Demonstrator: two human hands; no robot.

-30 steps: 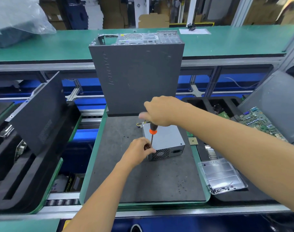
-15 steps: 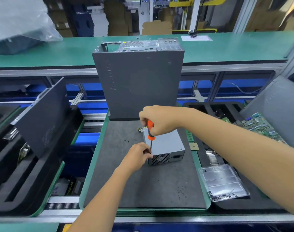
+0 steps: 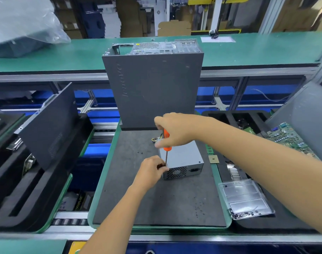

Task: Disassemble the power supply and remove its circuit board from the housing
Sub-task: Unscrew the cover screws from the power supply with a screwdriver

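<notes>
A grey power supply point(image 3: 184, 158) lies on the dark foam mat point(image 3: 138, 204), its fan grille facing me and a cable bundle point(image 3: 156, 139) at its far end. My right hand point(image 3: 175, 131) grips the orange handle of a screwdriver point(image 3: 167, 143) held upright, its tip at the near left top corner of the housing. My left hand point(image 3: 152, 170) sits at that same corner, fingers curled and pinching around the tip of the shaft. The circuit board inside is hidden.
A tall grey computer case point(image 3: 154, 88) stands at the mat's far edge. A clear plastic tray point(image 3: 246, 200) with several screws lies at the right, a green motherboard point(image 3: 288, 138) beyond it. A small chip point(image 3: 213, 159) lies right of the supply. Black side panel point(image 3: 48, 125) leans at left.
My right hand has turned on the screwdriver handle, which now shows more of its orange grip. My left hand stays at the housing's corner. The camera has tilted slightly.
</notes>
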